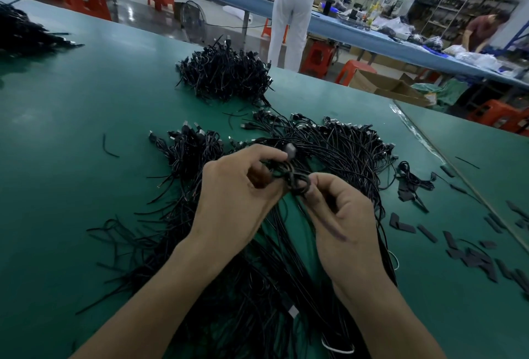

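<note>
Over a green table point(71, 106), my left hand point(234, 189) and my right hand point(340, 215) both hold one small coiled black cable point(294, 179) between them. My left thumb and fingers curl round the coil, and a plug end sticks up above it. My right fingertips pinch the coil's right side. Beneath both hands lies a big loose spread of black cables point(337, 146), running from the table's middle down to the near edge.
A heap of bundled black cables point(226, 72) sits further back, and another point(25, 32) at far left. Short black strips point(472, 252) are scattered at right. A person in white trousers point(289, 17) stands behind the table; another person point(481, 32) works at far right.
</note>
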Available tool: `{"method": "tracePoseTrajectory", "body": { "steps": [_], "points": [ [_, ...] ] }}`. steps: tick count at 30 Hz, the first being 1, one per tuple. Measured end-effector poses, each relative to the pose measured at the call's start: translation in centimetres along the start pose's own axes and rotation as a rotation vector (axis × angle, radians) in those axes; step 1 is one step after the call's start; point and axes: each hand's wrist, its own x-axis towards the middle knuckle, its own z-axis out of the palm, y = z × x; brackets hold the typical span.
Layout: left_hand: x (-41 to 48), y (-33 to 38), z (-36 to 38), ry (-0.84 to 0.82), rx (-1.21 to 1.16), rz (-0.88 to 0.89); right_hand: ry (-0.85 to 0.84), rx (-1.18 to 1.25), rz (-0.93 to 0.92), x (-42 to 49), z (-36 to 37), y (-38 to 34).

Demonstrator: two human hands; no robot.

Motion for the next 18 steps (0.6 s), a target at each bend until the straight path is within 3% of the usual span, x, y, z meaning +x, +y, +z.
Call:
{"method": "tracePoseTrajectory", "body": {
  "steps": [3, 6, 14, 18],
  "points": [
    [0.4, 0.2, 0.0, -0.109, -0.218, -0.145, 0.004, -0.068, 0.008, 0.0, -0.2, 0.5],
    [0.3, 0.7, 0.1, -0.222, -0.602, -0.291, -0.008, -0.082, 0.014, 0.0, -0.2, 1.1],
    [0.1, 0.6, 0.6, -0.191, -0.721, -0.179, -0.019, -0.026, 0.04, 0.3, -0.9, 1.2],
    [0.1, 0.7, 0.5, -0.201, -0.877, -0.207, -0.019, -0.033, 0.037, 0.4, -1.1, 1.1]
  ]
}}
